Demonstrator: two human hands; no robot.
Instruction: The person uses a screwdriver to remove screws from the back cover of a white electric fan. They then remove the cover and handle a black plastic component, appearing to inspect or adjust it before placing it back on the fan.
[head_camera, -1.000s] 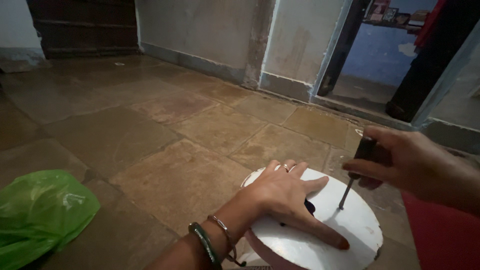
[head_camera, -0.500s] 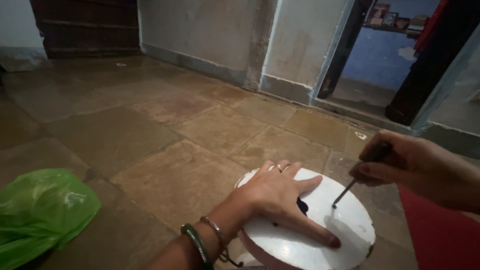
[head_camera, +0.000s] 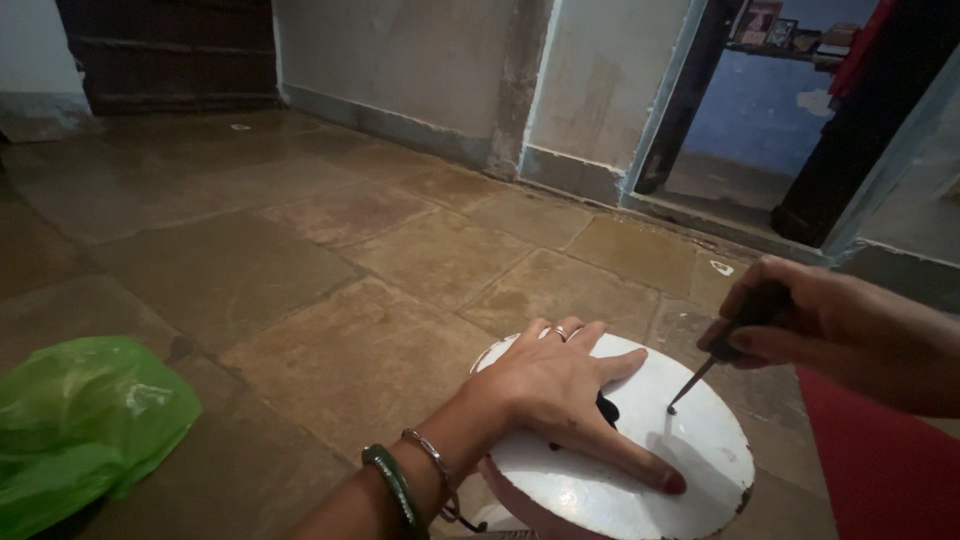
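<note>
Now the left hand (head_camera: 560, 385) lies flat, fingers spread, on the white round disc (head_camera: 690, 470). The right hand (head_camera: 820, 320) grips a screwdriver (head_camera: 715, 360), its tip touching the disc.

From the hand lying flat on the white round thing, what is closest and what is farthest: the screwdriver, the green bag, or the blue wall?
Measured from the left hand in the head view:
1. Screwdriver, just to its right, tip on the white round disc.
2. Green plastic bag, on the floor far to the left.
3. Blue wall, through the doorway at upper right.

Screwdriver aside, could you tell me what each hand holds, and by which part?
Right hand grips the screwdriver by its handle; left hand lies flat on the white disc.
</note>
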